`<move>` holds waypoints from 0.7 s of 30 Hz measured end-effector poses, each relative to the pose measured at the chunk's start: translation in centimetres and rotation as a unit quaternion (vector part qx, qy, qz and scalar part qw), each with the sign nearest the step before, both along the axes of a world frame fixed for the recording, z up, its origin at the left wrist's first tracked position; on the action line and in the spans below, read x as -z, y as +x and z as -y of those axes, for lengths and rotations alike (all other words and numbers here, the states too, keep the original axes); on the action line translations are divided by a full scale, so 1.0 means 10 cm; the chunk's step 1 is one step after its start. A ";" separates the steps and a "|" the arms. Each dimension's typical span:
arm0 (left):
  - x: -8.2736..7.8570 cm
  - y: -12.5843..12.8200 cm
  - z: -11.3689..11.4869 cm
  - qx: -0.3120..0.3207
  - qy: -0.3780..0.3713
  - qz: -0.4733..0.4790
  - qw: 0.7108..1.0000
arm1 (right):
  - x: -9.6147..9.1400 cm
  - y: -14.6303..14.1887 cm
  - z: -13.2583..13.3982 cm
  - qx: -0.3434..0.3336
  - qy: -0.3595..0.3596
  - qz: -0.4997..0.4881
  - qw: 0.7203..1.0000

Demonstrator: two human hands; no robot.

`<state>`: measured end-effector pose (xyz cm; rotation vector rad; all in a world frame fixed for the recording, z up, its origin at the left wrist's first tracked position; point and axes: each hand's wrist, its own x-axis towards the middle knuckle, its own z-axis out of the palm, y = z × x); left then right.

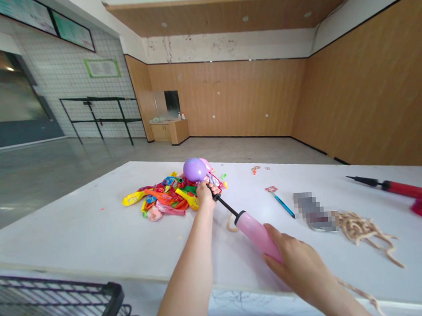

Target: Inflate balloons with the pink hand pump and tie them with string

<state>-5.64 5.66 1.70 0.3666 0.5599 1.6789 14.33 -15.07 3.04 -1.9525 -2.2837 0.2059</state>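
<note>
My right hand (301,262) is wrapped around the pink barrel of a balloon pump (255,229). The pump points away from me, its black rod running up to my left hand (206,193). My left hand is closed around the pump's black far end. A partly inflated purple balloon (194,169) stands just beyond my left fingers; its neck is hidden by the hand. Beside that hand, a pile of flat balloons (166,197) in red, yellow, orange, green and pink lies on the white table (93,224).
To the right lie a blue pen (283,206), a blurred flat object (314,213), a tangle of beige rope (364,231) and a red pump (403,188). Small orange bits (255,169) sit near the far edge. A black wire basket (62,303) stands at the lower left.
</note>
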 end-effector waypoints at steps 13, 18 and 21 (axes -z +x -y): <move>-0.01 0.03 0.06 0.009 0.010 -0.064 0.998 | 0.00 -0.48 -0.36 0.000 0.023 -0.053 0.998; -0.05 -0.02 0.04 -0.022 -0.010 -0.033 0.999 | 0.03 -0.01 -0.04 -0.023 -0.034 -0.080 0.996; -0.06 -0.03 0.02 -0.024 -0.006 -0.023 0.999 | -0.01 0.16 0.04 -0.022 -0.052 -0.093 0.994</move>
